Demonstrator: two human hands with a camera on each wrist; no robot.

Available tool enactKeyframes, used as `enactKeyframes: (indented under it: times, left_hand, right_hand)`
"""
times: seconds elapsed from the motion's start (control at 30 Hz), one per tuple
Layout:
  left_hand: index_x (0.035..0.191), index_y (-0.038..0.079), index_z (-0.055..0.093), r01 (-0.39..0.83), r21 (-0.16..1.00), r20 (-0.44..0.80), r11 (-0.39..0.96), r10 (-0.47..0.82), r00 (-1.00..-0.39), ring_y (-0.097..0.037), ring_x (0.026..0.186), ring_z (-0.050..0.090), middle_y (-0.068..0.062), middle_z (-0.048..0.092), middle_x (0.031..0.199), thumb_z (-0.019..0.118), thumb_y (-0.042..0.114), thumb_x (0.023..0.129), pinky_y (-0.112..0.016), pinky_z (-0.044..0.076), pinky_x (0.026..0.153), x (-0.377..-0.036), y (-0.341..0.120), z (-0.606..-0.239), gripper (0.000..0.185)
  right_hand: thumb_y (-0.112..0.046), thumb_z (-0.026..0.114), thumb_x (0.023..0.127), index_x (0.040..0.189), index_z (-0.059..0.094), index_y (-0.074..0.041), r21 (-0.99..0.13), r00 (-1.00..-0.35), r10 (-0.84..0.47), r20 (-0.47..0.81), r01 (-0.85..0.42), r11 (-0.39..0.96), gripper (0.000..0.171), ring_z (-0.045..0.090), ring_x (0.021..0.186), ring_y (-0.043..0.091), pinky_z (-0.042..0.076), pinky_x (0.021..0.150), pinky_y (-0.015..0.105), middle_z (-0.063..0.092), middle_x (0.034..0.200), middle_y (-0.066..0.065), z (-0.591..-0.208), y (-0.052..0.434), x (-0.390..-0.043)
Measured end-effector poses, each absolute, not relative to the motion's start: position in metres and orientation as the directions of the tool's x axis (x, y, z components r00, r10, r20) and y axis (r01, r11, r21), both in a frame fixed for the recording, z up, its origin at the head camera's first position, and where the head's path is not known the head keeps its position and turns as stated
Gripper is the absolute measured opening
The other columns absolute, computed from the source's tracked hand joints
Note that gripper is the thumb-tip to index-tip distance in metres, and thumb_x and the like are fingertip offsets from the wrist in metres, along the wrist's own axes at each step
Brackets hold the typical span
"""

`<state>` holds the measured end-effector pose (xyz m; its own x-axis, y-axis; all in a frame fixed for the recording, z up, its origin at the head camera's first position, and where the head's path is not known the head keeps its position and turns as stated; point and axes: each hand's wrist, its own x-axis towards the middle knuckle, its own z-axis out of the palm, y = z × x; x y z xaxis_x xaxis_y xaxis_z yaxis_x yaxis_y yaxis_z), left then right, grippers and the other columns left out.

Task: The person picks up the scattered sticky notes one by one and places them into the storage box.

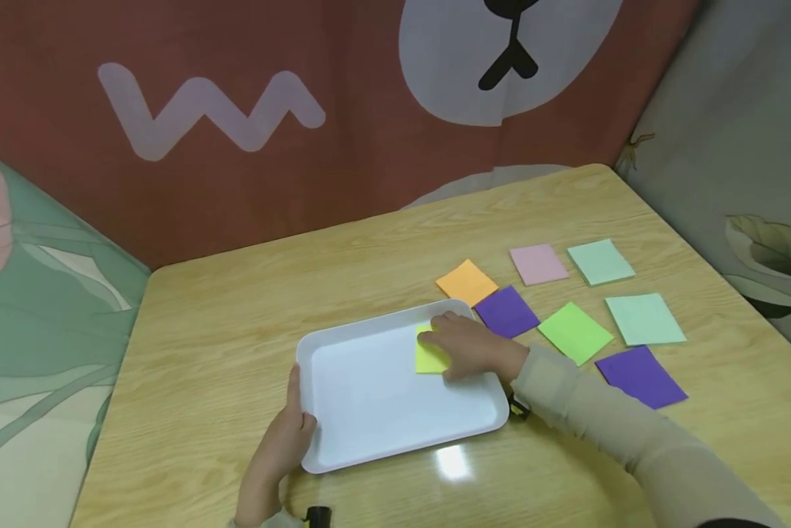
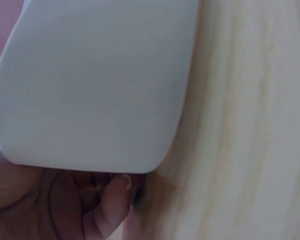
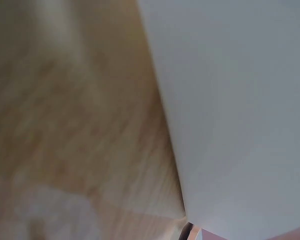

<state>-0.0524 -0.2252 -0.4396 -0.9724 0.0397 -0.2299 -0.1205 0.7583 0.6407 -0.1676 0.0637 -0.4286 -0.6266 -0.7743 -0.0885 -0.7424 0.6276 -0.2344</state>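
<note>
A white rectangular tray (image 1: pixel 369 396) lies on the wooden table, and its smooth outer wall fills much of both wrist views. At its left end, my left hand (image 1: pixel 283 436) holds the rim, with the thumb on the near part of the side; in the left wrist view this hand (image 2: pixel 65 205) has bent fingers against the tray's end (image 2: pixel 95 100). Inside the tray's right part, my right hand (image 1: pixel 471 345) grips a yellow sticky note (image 1: pixel 430 358), fingers over its top and thumb by its lower corner. The hand covers the note's right side. The right wrist view does not show the right hand.
Right of the tray lie an orange note (image 1: pixel 467 281), a purple note (image 1: pixel 508 312), a pink note (image 1: pixel 538 264), a green note (image 1: pixel 575 333), two mint notes (image 1: pixel 601 262) and another purple note (image 1: pixel 643 375). A printed curtain (image 1: pixel 237 191) hangs behind the table.
</note>
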Motion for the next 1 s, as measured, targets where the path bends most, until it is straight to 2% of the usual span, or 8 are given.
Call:
enactKeyframes:
  times: [0.07, 0.13, 0.2, 0.37, 0.53, 0.77, 0.87, 1.0]
  left_hand:
    - [0.136, 0.001, -0.01, -0.097, 0.649, -0.214, 0.754, 0.058, -0.975, -0.031, 0.093, 0.051, -0.034, 0.027, 0.128, 0.036, -0.002, 0.081, -0.038, 0.043, 0.078, -0.056, -0.225, -0.441, 0.072]
    - [0.136, -0.002, -0.008, -0.069, 0.666, -0.187, 0.743, 0.077, -0.979, -0.036, 0.114, 0.034, -0.031, 0.013, 0.135, 0.036, -0.004, 0.079, -0.044, 0.03, 0.092, -0.058, -0.226, -0.443, 0.071]
    - [0.135, -0.005, -0.007, -0.043, 0.691, -0.16, 0.721, 0.096, -0.982, -0.038, 0.123, 0.014, -0.029, 0.005, 0.137, 0.035, -0.007, 0.078, -0.048, 0.017, 0.097, -0.06, -0.227, -0.445, 0.071]
    - [0.133, -0.01, -0.005, 0.018, 0.727, -0.091, 0.686, 0.123, -0.988, -0.04, 0.124, 0.008, -0.032, 0.005, 0.135, 0.035, -0.012, 0.073, -0.049, 0.012, 0.097, -0.061, -0.23, -0.447, 0.072]
    - [0.134, -0.005, -0.008, -0.059, 0.736, -0.148, 0.674, 0.075, -0.986, -0.037, 0.125, 0.005, -0.027, 0.0, 0.138, 0.034, -0.012, 0.074, -0.048, 0.01, 0.098, -0.056, -0.236, -0.446, 0.074]
    - [0.135, -0.003, -0.011, -0.112, 0.723, -0.173, 0.682, 0.022, -0.985, -0.036, 0.123, 0.016, -0.031, 0.01, 0.135, 0.034, -0.01, 0.074, -0.047, 0.017, 0.096, -0.05, -0.246, -0.446, 0.076]
    - [0.134, -0.004, -0.01, -0.109, 0.708, -0.162, 0.698, 0.01, -0.987, -0.038, 0.122, 0.018, -0.034, 0.012, 0.134, 0.035, -0.01, 0.073, -0.049, 0.019, 0.095, -0.047, -0.251, -0.445, 0.076]
    - [0.134, -0.004, -0.009, -0.113, 0.706, -0.164, 0.699, 0.006, -0.986, -0.04, 0.121, 0.02, -0.035, 0.013, 0.133, 0.036, -0.01, 0.073, -0.05, 0.02, 0.094, -0.045, -0.256, -0.442, 0.077]
  right_hand:
    - [-0.023, 0.069, 0.058, 0.113, 0.052, -0.015, -0.23, -0.637, -0.767, -0.078, -0.737, 0.636, 0.058, 0.039, 0.09, 0.022, 0.033, 0.077, 0.033, 0.044, 0.096, 0.003, -0.428, 0.066, -0.167]
    - [-0.022, 0.069, 0.058, 0.112, 0.052, -0.015, -0.23, -0.647, -0.759, -0.072, -0.73, 0.644, 0.057, 0.04, 0.092, 0.023, 0.033, 0.078, 0.033, 0.044, 0.096, 0.003, -0.427, 0.067, -0.166]
    - [-0.021, 0.068, 0.058, 0.112, 0.052, -0.015, -0.233, -0.657, -0.75, -0.074, -0.72, 0.654, 0.056, 0.04, 0.095, 0.024, 0.034, 0.079, 0.034, 0.044, 0.097, 0.004, -0.427, 0.068, -0.165]
    - [-0.02, 0.068, 0.06, 0.115, 0.051, -0.015, -0.257, -0.671, -0.736, -0.084, -0.699, 0.667, 0.058, 0.039, 0.102, 0.026, 0.033, 0.085, 0.036, 0.044, 0.105, 0.007, -0.428, 0.065, -0.162]
    - [-0.019, 0.067, 0.062, 0.117, 0.05, -0.012, -0.262, -0.654, -0.752, -0.089, -0.713, 0.651, 0.058, 0.037, 0.108, 0.028, 0.031, 0.09, 0.038, 0.043, 0.115, 0.012, -0.429, 0.056, -0.163]
    - [-0.017, 0.066, 0.065, 0.119, 0.049, -0.008, -0.223, -0.624, -0.779, -0.07, -0.751, 0.622, 0.058, 0.032, 0.116, 0.031, 0.028, 0.095, 0.038, 0.04, 0.125, 0.016, -0.428, 0.042, -0.166]
    - [-0.014, 0.065, 0.066, 0.119, 0.049, -0.008, -0.232, -0.619, -0.783, -0.062, -0.754, 0.615, 0.055, 0.035, 0.114, 0.029, 0.031, 0.092, 0.037, 0.042, 0.124, 0.013, -0.427, 0.035, -0.166]
    - [-0.01, 0.065, 0.067, 0.115, 0.052, -0.008, -0.22, -0.6, -0.799, -0.029, -0.776, 0.591, 0.05, 0.043, 0.102, 0.024, 0.036, 0.085, 0.034, 0.048, 0.111, 0.008, -0.427, 0.029, -0.164]
